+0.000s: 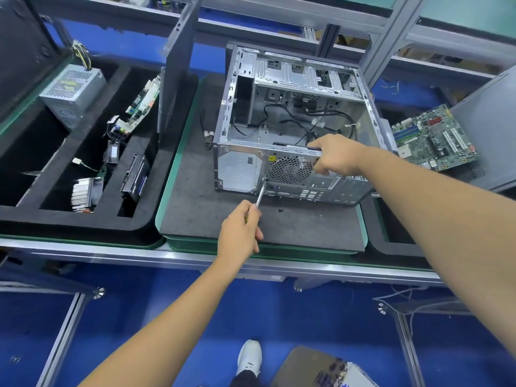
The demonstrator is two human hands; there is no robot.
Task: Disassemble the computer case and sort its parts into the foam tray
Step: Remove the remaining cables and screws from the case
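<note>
While the right hand grips the computer case rim, the left hand holds a screwdriver at its rear panel.

The computer case is set at the centre of the mat on the counter. The foam tray is placed at nine o'clock, with the power supply in its far compartment. A motherboard is laid at three o'clock.

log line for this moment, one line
step: unscrewing rear fan | left hand: grips screwdriver, tip at fan grille corner | right hand: holds case rear edge | motherboard: out, right of case
</note>
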